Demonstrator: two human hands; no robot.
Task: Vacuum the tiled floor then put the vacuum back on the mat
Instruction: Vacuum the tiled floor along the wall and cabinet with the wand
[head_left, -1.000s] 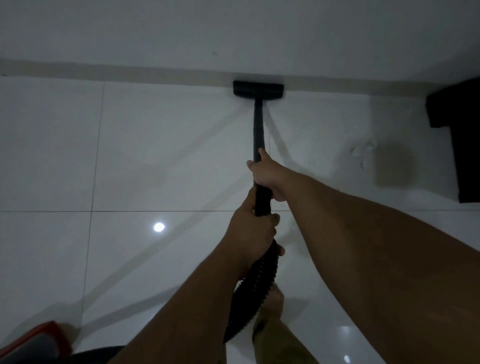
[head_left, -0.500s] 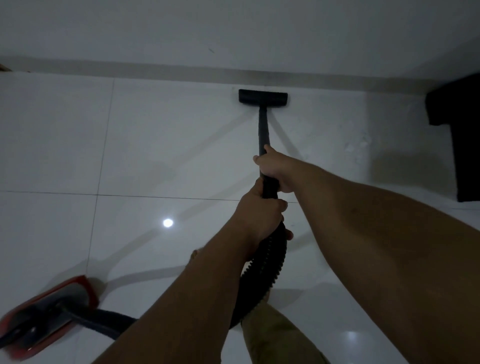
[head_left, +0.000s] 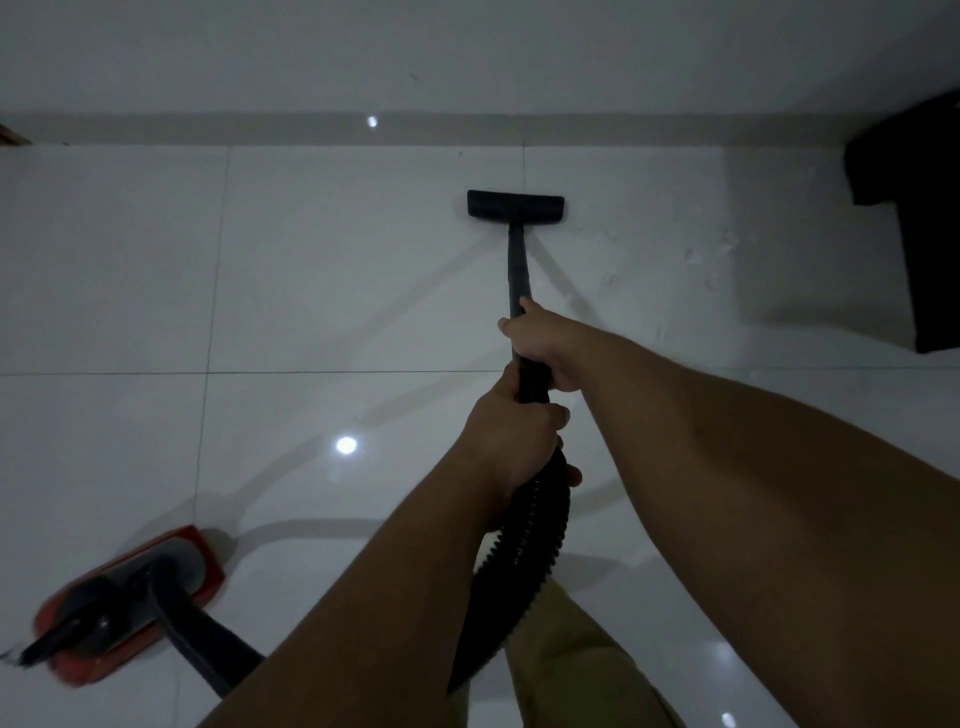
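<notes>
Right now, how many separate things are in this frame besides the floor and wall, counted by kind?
Hands gripping the black vacuum wand: 2, left hand, right hand
Black vacuum wand with flat floor head: 1
Red and grey vacuum body: 1
Black ribbed hose: 1
Dark mat: 1
Total: 6

The floor head (head_left: 515, 206) lies at twelve o'clock on the tiled floor (head_left: 311, 291), near the wall (head_left: 467, 52); the vacuum body (head_left: 127, 605) sits at eight o'clock, the dark cloth (head_left: 930, 228) at two.

Both arms reach forward — right hand (head_left: 540, 348) clenched ahead, left hand (head_left: 511, 436) clenched just behind it.
</notes>
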